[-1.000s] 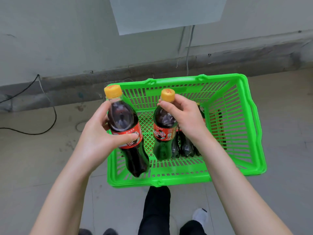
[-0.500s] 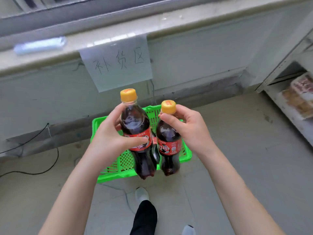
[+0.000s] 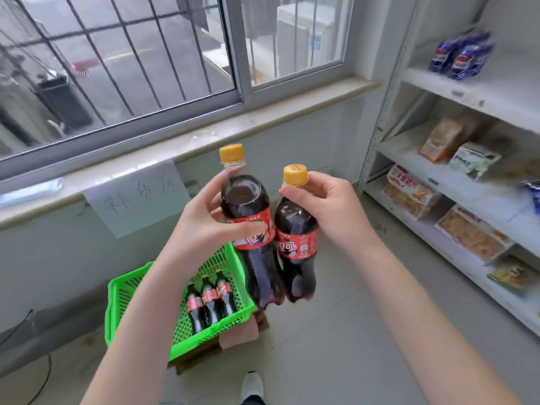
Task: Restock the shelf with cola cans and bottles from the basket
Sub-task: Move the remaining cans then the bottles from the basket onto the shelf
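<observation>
Down at the bottom edge, the toe of a white shoe (image 3: 252, 385) on the grey floor. Above it, both forearms up and both hands full: left hand (image 3: 204, 226) curled round the upper body of a cola bottle (image 3: 245, 197), thumb laid across the red label; right hand (image 3: 327, 209) pinching a second cola bottle (image 3: 296, 244) by the neck just under its orange cap, body hanging below the fingers. Both roughly upright in mid-air, side by side, labels touching or very nearly. Lower left, on the floor beyond the left forearm, a green plastic basket (image 3: 115, 314) resting on flattened cardboard (image 3: 238, 334), with three small cola bottles (image 3: 209, 302) lying together inside. To the right, a white metal shelf (image 3: 479, 95) – snack packs (image 3: 409, 190) on the lower boards, blue packets (image 3: 461, 57) up top. Farther back, a handwritten paper sign (image 3: 137, 197) hanging from the window sill (image 3: 204, 138), under a barred window (image 3: 117, 54).
</observation>
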